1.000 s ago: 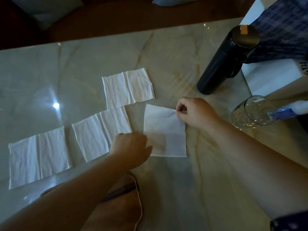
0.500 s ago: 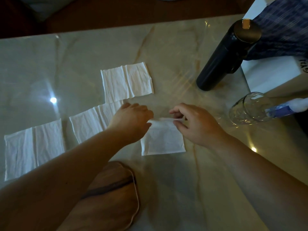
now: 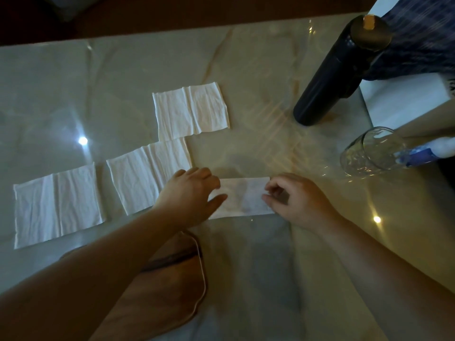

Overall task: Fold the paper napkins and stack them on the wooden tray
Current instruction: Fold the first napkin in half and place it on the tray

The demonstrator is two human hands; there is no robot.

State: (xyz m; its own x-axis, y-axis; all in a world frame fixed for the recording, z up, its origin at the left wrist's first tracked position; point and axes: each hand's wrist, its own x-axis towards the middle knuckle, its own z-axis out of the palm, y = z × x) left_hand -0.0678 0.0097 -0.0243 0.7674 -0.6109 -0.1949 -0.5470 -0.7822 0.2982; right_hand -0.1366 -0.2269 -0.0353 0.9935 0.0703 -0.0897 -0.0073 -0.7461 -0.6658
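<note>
Left hand point(image 3: 189, 193) flat, fingers spread, pressing folded white paper napkin point(image 3: 243, 196) onto marble table point(image 3: 246, 70); right hand point(image 3: 295, 200) pinching its right edge.

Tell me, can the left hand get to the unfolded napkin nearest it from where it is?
Probably yes. The left hand rests on the folded napkin, and the nearest unfolded napkin lies flat right beside it, with nothing between them on the table.

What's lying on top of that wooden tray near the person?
No napkins show on the wooden tray; its visible right part is bare. The left forearm crosses above it and hides the rest, so that part cannot be checked.
</note>
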